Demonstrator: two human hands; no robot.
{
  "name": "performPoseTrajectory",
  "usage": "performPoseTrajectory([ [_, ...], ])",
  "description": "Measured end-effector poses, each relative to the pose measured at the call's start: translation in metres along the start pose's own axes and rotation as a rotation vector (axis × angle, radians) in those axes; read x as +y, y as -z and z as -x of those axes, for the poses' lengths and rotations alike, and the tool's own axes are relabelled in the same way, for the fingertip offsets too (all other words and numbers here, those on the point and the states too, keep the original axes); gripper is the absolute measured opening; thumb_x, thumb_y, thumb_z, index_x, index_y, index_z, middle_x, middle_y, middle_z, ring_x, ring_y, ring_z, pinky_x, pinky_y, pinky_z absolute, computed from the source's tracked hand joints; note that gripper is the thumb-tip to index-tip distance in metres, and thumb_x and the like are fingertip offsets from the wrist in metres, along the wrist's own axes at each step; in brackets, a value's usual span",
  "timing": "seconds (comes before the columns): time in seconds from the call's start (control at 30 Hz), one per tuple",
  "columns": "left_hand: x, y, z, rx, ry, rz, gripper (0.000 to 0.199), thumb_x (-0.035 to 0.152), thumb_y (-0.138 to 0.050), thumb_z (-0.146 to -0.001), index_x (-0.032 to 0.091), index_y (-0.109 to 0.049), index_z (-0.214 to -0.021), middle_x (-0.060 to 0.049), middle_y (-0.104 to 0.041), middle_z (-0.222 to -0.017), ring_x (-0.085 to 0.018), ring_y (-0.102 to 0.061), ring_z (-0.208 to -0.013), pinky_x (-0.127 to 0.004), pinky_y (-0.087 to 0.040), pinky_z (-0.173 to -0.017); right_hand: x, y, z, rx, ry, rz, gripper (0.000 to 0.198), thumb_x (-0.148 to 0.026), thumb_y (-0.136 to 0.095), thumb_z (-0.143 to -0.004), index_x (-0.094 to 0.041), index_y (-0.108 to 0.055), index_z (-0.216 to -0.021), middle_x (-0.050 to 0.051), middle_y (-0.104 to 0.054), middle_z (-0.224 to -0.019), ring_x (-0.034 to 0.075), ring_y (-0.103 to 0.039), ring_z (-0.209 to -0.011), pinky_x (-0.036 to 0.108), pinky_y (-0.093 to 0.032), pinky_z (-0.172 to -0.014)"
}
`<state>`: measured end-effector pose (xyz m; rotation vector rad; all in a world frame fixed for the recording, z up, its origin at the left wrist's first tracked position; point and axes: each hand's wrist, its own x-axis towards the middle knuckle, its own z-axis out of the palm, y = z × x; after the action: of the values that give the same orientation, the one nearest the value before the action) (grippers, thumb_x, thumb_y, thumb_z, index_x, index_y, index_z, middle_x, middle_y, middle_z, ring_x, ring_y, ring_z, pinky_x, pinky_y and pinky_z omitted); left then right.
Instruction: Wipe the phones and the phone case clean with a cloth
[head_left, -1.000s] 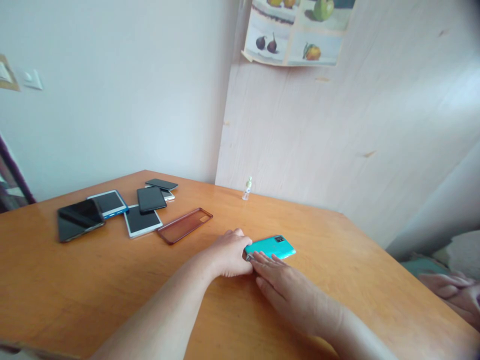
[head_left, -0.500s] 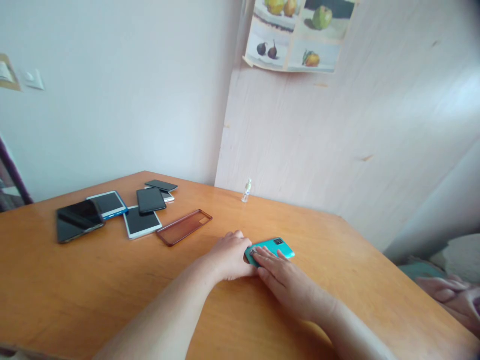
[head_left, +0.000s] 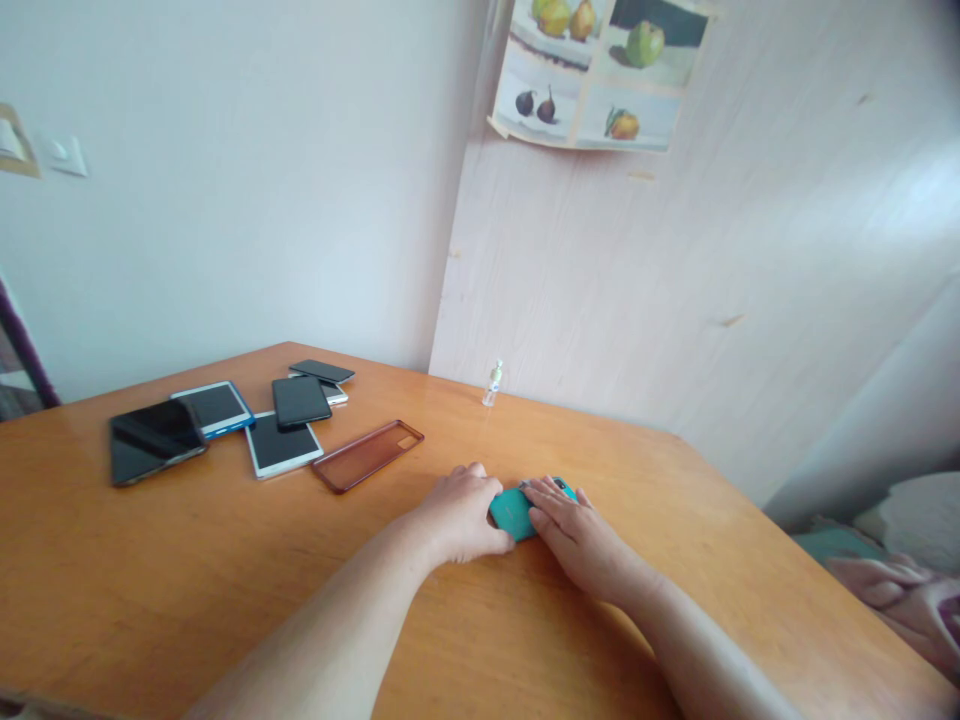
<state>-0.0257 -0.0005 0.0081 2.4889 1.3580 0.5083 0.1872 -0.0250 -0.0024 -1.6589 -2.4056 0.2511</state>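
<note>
A turquoise phone [head_left: 513,513] lies back up on the wooden table, its dark camera block partly covered. My left hand [head_left: 466,512] is closed on the phone's left end, thumb at the near edge and fingers at the far one. Across the back of the phone lies my right hand [head_left: 570,525], fingers together and nearly flat. Under its fingertips shows a bit of a small pale wipe [head_left: 524,485], mostly hidden. Left of the hands rests a clear brownish phone case [head_left: 367,456] with a camera cutout.
Several devices lie at the left: a black tablet [head_left: 156,443], a blue-edged tablet [head_left: 214,407], a white tablet [head_left: 283,445] and a black phone [head_left: 301,401] on top of it. A small clear spray bottle [head_left: 493,384] stands near the table's back edge. Fruit pictures [head_left: 600,75] hang on the wall.
My right hand has slid rightward along the phone's back, from near its left end toward the camera block, baring the left part. My left hand keeps its hold.
</note>
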Motion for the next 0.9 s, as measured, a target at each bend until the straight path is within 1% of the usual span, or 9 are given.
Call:
performPoseTrajectory([
  [0.07, 0.000, 0.000, 0.000, 0.004, -0.008, 0.000, 0.039, 0.054, -0.069, -0.064, 0.024, -0.065, -0.088, -0.006, -0.059, -0.096, -0.027, -0.060, -0.093, -0.033, -0.049, -0.076, -0.004, 0.000, 0.001, -0.005, 0.043, -0.006, 0.051, -0.044, -0.025, -0.100, -0.027, -0.040, -0.145, 0.005, -0.036, -0.153, 0.024, -0.023, -0.145, 0.058, -0.011, -0.115],
  [0.23, -0.001, -0.001, 0.000, -0.011, -0.001, 0.024, 0.043, 0.053, -0.071, -0.064, 0.025, -0.064, -0.095, -0.007, -0.059, -0.103, -0.028, -0.060, -0.098, -0.034, -0.049, -0.081, 0.027, 0.000, -0.009, 0.031, -0.235, 0.074, 0.051, -0.039, -0.028, -0.099, -0.024, -0.036, -0.147, 0.007, -0.035, -0.154, 0.028, -0.018, -0.146, 0.067, -0.011, -0.111],
  [0.33, 0.000, -0.001, -0.001, -0.004, 0.002, 0.038, 0.053, 0.053, -0.072, -0.063, 0.024, -0.061, -0.106, -0.009, -0.059, -0.112, -0.030, -0.058, -0.105, -0.037, -0.048, -0.087, 0.036, -0.001, -0.012, 0.031, -0.281, 0.055, 0.053, -0.040, -0.028, -0.099, -0.020, -0.032, -0.149, 0.009, -0.030, -0.156, 0.029, -0.016, -0.146, 0.065, -0.015, -0.111],
  [0.43, -0.001, -0.003, -0.002, 0.015, 0.006, 0.056, 0.073, 0.050, -0.073, -0.061, 0.020, -0.051, -0.123, -0.013, -0.058, -0.121, -0.033, -0.056, -0.113, -0.039, -0.046, -0.093, 0.013, 0.000, -0.005, 0.006, -0.144, 0.015, 0.054, -0.044, -0.025, -0.100, -0.022, -0.033, -0.149, 0.008, -0.030, -0.156, 0.027, -0.014, -0.147, 0.062, -0.011, -0.114],
  [0.57, -0.002, -0.005, -0.002, 0.021, 0.002, 0.078, 0.089, 0.043, -0.069, -0.065, 0.015, -0.033, -0.141, -0.017, -0.055, -0.132, -0.033, -0.053, -0.120, -0.039, -0.043, -0.098, -0.032, 0.004, 0.006, -0.108, 0.159, -0.088, 0.055, -0.050, -0.021, -0.100, -0.030, -0.027, -0.151, 0.004, -0.025, -0.158, 0.027, -0.012, -0.147, 0.060, -0.006, -0.115],
  [0.63, -0.002, -0.005, -0.002, 0.017, 0.002, 0.084, 0.093, 0.041, -0.067, -0.066, 0.013, -0.026, -0.145, -0.018, -0.053, -0.134, -0.033, -0.052, -0.122, -0.039, -0.042, -0.100, -0.039, 0.005, 0.006, -0.140, 0.210, -0.107, 0.054, -0.051, -0.021, -0.100, -0.033, -0.025, -0.151, 0.002, -0.024, -0.158, 0.028, -0.013, -0.147, 0.062, -0.004, -0.115],
  [0.7, -0.001, -0.004, -0.002, 0.003, 0.016, 0.095, 0.099, 0.045, -0.068, -0.064, 0.014, -0.023, -0.146, -0.017, -0.054, -0.133, -0.033, -0.052, -0.122, -0.038, -0.042, -0.099, -0.031, 0.004, 0.002, -0.098, 0.122, -0.060, 0.053, -0.050, -0.021, -0.100, -0.032, -0.030, -0.150, 0.002, -0.028, -0.157, 0.029, -0.012, -0.147, 0.064, -0.003, -0.114],
  [0.83, 0.001, -0.002, -0.001, -0.029, 0.039, 0.110, 0.108, 0.049, -0.073, -0.060, 0.016, -0.020, -0.148, -0.015, -0.055, -0.132, -0.033, -0.050, -0.124, -0.037, -0.042, -0.099, -0.002, 0.000, -0.007, 0.010, -0.169, 0.072, 0.055, -0.051, -0.022, -0.100, -0.029, -0.034, -0.148, 0.003, -0.031, -0.156, 0.033, -0.010, -0.146, 0.069, -0.002, -0.110],
  [0.9, 0.001, -0.002, -0.001, -0.023, 0.036, 0.107, 0.108, 0.049, -0.072, -0.061, 0.015, -0.020, -0.148, -0.015, -0.055, -0.133, -0.034, -0.049, -0.125, -0.038, -0.042, -0.099, -0.002, 0.000, -0.006, -0.001, -0.151, 0.071, 0.056, -0.052, -0.022, -0.099, -0.029, -0.033, -0.149, 0.002, -0.029, -0.156, 0.033, -0.008, -0.147, 0.069, -0.003, -0.111],
])
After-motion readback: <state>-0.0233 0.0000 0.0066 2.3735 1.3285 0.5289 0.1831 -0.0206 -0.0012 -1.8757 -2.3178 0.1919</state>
